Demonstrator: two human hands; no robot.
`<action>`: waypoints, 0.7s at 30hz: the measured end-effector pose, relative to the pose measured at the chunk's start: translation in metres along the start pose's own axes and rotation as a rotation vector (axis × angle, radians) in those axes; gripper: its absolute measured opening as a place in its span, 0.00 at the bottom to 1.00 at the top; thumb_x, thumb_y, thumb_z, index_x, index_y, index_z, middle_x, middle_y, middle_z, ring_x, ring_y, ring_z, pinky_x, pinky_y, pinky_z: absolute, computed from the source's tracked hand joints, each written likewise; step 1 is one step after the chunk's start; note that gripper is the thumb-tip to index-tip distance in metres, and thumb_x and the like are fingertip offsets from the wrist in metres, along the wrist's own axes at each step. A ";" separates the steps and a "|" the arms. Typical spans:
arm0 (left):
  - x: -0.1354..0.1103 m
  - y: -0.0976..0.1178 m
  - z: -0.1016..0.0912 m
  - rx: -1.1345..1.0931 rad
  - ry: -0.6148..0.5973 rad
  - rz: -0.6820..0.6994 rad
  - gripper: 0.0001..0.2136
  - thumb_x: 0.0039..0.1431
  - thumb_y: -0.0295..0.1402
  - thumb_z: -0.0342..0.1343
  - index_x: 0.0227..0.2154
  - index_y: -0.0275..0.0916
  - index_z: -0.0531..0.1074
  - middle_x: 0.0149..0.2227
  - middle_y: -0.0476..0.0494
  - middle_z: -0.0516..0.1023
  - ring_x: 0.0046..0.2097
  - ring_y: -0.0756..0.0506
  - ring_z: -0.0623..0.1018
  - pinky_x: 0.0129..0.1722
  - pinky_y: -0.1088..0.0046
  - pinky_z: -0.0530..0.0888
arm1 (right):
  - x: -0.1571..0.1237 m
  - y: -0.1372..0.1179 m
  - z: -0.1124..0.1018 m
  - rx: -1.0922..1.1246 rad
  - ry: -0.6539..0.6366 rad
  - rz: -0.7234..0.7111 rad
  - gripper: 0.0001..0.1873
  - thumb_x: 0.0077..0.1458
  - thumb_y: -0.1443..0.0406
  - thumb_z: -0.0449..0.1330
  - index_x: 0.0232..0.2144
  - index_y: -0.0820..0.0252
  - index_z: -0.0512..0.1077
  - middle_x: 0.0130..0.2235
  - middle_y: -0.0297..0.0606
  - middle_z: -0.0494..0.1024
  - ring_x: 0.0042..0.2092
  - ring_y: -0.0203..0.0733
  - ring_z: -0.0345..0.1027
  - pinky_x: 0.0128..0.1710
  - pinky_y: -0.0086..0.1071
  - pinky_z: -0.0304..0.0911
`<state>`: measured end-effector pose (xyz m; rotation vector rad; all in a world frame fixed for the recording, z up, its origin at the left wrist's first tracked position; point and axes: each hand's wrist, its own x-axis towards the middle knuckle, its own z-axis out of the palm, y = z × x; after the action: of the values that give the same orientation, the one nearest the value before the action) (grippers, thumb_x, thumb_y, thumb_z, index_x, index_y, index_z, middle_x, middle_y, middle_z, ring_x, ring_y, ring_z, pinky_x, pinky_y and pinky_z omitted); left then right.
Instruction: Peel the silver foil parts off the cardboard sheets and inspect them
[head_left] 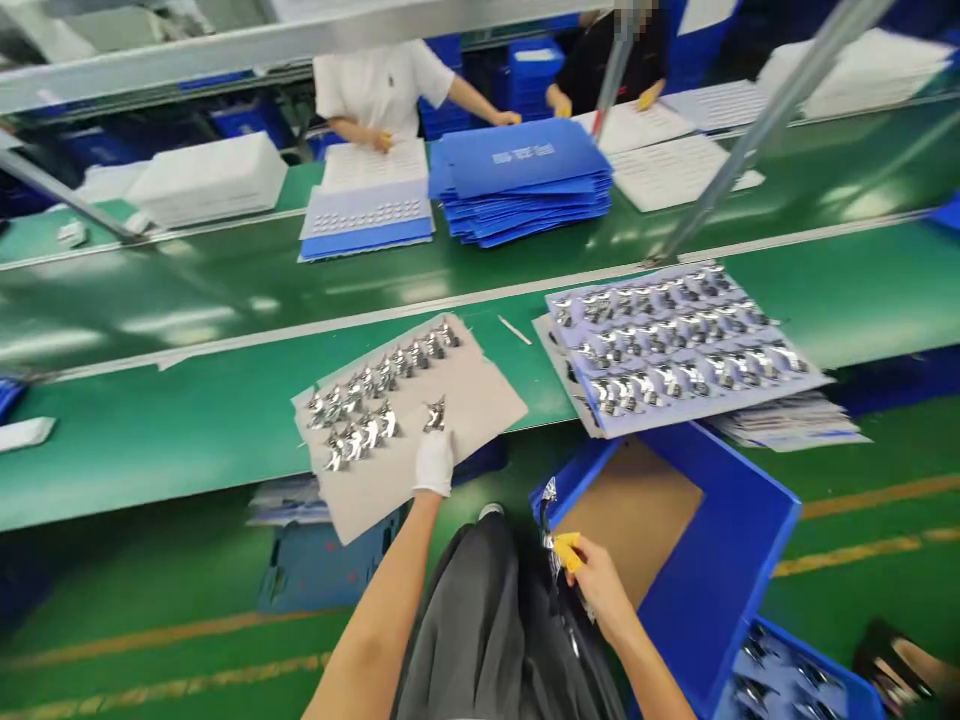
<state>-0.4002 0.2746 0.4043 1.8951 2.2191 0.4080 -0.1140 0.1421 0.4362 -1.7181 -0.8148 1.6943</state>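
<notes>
My left hand (433, 465), in a white glove, is over the light cardboard sheet (480, 385) with its fingers closed on a small curved chrome part (435, 415). Beside it on the same sheet, several similar shiny parts (364, 435) lie in two rows. My right hand (592, 575), with yellow covers on its fingertips, pinches a long, shiny chrome piece (550, 510) above the edge of a blue box (757, 510). Motion blur hides the exact shape of that piece. A brown cardboard piece (637, 510) lies inside the box.
A tray (720, 395) with rows of chrome parts stands right on the green bench (187, 420). A blue bin (855, 690) holds more parts at lower right. Across the bench, two people work near stacked blue sheets (525, 170). Slanted metal posts (742, 150) rise there.
</notes>
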 end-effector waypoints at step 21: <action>0.006 -0.004 -0.069 -0.910 0.158 -0.507 0.13 0.58 0.44 0.52 0.37 0.40 0.73 0.29 0.45 0.71 0.34 0.46 0.72 0.41 0.62 0.73 | 0.004 -0.098 0.048 0.184 -0.097 0.029 0.18 0.44 0.52 0.67 0.28 0.61 0.74 0.24 0.31 0.68 0.24 0.31 0.55 0.26 0.29 0.56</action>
<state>-0.4274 0.2738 0.4679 0.8314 1.9535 1.2223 -0.1638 0.2069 0.5080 -1.5409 -0.6565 1.8242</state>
